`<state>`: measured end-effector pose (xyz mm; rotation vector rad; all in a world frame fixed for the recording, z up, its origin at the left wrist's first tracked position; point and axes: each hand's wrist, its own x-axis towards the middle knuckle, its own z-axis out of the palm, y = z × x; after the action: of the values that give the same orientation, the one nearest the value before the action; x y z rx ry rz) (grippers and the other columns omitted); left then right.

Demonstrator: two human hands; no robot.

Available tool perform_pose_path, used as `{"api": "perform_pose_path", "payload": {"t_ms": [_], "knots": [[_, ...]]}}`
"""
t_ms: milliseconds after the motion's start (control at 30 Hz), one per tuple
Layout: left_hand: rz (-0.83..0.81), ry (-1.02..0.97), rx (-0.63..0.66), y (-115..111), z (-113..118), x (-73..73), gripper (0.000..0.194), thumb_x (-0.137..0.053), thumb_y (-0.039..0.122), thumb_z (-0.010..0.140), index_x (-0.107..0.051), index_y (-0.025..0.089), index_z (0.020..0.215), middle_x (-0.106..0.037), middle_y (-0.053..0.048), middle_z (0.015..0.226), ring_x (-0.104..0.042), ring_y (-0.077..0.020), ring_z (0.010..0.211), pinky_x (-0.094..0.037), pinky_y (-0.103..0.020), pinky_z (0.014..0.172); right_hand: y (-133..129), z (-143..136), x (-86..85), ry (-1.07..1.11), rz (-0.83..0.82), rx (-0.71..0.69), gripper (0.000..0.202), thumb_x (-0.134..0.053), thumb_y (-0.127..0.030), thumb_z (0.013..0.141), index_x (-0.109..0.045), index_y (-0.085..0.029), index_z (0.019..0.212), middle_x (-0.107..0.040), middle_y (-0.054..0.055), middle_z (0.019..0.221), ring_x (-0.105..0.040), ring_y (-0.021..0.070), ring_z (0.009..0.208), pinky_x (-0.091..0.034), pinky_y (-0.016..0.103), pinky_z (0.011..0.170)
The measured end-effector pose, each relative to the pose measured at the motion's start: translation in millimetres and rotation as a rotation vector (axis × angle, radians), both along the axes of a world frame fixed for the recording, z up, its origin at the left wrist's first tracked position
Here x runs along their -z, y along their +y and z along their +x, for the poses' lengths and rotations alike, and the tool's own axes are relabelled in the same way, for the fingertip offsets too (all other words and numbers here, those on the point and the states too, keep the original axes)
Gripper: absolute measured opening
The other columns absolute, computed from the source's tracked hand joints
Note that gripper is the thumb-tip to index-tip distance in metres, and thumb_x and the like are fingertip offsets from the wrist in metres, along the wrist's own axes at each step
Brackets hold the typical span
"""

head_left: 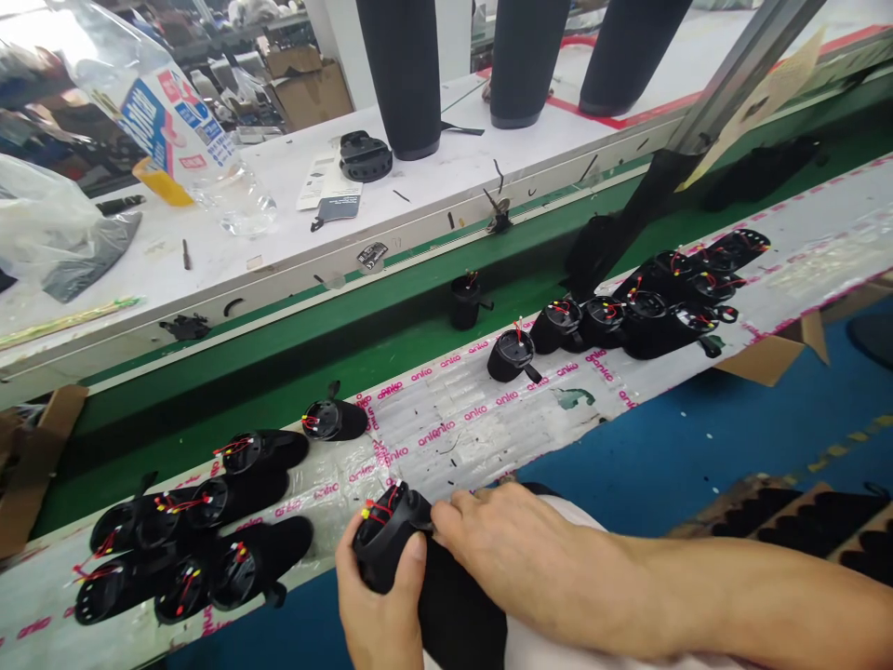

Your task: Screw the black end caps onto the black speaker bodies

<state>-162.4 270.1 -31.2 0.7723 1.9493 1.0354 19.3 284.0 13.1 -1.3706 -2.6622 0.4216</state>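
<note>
A black fabric-covered cylindrical housing [457, 605] lies tilted in front of me, its open end facing away to the left. Red wires with small yellow and white connectors [377, 510] stick out of that end. My left hand [382, 600] is wrapped round the rim, thumb on the near side. At the side of the rim, by a black strap or tab, the closed fingers of my right hand [513, 558] pinch; their tips are partly hidden.
Similar wired housings lie on the taped bench [446, 428], in a left group [241, 568] and a right group [558, 321]. Behind, a green conveyor [411, 298] runs below a white shelf with a plastic bottle [188, 130] and tall black cylinders [405, 74]. A metal post [732, 79] rises at right.
</note>
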Motion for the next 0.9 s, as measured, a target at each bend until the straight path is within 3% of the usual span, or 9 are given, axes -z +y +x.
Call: {"api": "perform_pose_path", "payload": {"t_ms": [100,200,267,367,500,600,733,833,900], "knots": [[-0.049,-0.398,-0.064,1.1,-0.9,5.4,0.082,-0.096,0.061,0.072,-0.067,0.022,0.139,-0.082,-0.006,0.100,-0.081,-0.0341,0.099,-0.067,-0.043,0.089,-4.8,6.6,4.2,0.184,-0.004,0.101,0.004,-0.060,-0.020,0.110,-0.058,-0.023,0.109,-0.071,0.001,0.093,-0.070,0.0239,0.076,-0.045,0.038,0.064],[-0.038,-0.564,-0.083,1.5,0.0,3.9,0.093,-0.100,0.058,0.068,-0.064,0.024,0.147,-0.085,-0.006,0.105,-0.083,-0.0278,0.093,-0.067,-0.031,0.080,-4.3,17.7,6.5,0.287,-0.163,0.195,0.012,-0.051,-0.031,0.118,-0.060,-0.024,0.116,-0.075,0.002,0.100,-0.073,0.0220,0.082,-0.050,0.035,0.074],[-0.023,-0.571,-0.090,1.7,1.3,0.8,0.101,-0.102,0.057,0.066,-0.061,0.026,0.153,-0.086,-0.007,0.113,-0.083,-0.0266,0.097,-0.066,-0.028,0.081,-2.3,23.8,7.5,0.309,-0.287,0.237,0.017,-0.049,-0.035,0.119,-0.062,-0.025,0.124,-0.077,0.003,0.105,-0.074,0.0231,0.090,-0.052,0.036,0.083],[-0.019,-0.571,-0.085,2.3,3.4,-2.7,0.108,-0.100,0.061,0.066,-0.058,0.025,0.159,-0.085,-0.008,0.115,-0.082,-0.0330,0.105,-0.068,-0.037,0.089,0.6,28.4,6.3,0.350,-0.466,0.286,0.031,-0.048,-0.047,0.118,-0.060,-0.027,0.139,-0.076,0.007,0.118,-0.074,0.0289,0.110,-0.053,0.042,0.096],[-0.026,-0.643,-0.136,3.0,3.1,-1.9,0.088,-0.088,0.065,0.077,-0.065,0.028,0.154,-0.081,-0.010,0.138,-0.070,-0.0387,0.137,-0.062,-0.044,0.109,8.0,29.0,6.3,0.421,-0.759,0.358,0.054,-0.054,-0.068,0.111,-0.054,-0.033,0.153,-0.071,0.010,0.132,-0.066,0.0350,0.130,-0.051,0.051,0.105],[-0.005,-0.670,-0.058,2.7,0.0,-1.1,0.085,-0.091,0.058,0.076,-0.068,0.025,0.151,-0.077,-0.012,0.147,-0.063,-0.0420,0.147,-0.055,-0.049,0.119,16.9,27.3,17.9,0.482,-0.845,0.422,0.053,-0.067,-0.066,0.103,-0.061,-0.030,0.142,-0.072,0.008,0.126,-0.066,0.0346,0.124,-0.052,0.047,0.099],[-0.010,-0.681,0.034,1.6,-1.8,-3.1,0.096,-0.098,0.057,0.070,-0.065,0.023,0.153,-0.082,-0.015,0.135,-0.070,-0.0464,0.137,-0.057,-0.056,0.116,24.1,28.4,35.5,0.588,-0.893,0.409,0.040,-0.075,-0.055,0.097,-0.065,-0.025,0.120,-0.074,0.004,0.109,-0.068,0.0273,0.100,-0.053,0.038,0.085],[-0.002,-0.740,0.114,2.2,-0.1,-3.6,0.083,-0.095,0.058,0.072,-0.073,0.022,0.144,-0.084,-0.014,0.130,-0.069,-0.0468,0.137,-0.056,-0.055,0.116,24.8,36.9,32.1,0.553,-0.872,0.360,0.040,-0.073,-0.054,0.101,-0.063,-0.027,0.128,-0.076,0.004,0.117,-0.070,0.0271,0.106,-0.053,0.038,0.089],[0.012,-0.695,0.161,3.7,1.2,-2.5,0.077,-0.093,0.058,0.075,-0.074,0.023,0.141,-0.081,-0.012,0.136,-0.066,-0.0444,0.142,-0.052,-0.052,0.121,26.3,44.1,22.7,0.465,-0.727,0.315,0.032,-0.060,-0.053,0.111,-0.061,-0.027,0.131,-0.077,0.005,0.121,-0.071,0.0270,0.110,-0.052,0.039,0.093]]}}
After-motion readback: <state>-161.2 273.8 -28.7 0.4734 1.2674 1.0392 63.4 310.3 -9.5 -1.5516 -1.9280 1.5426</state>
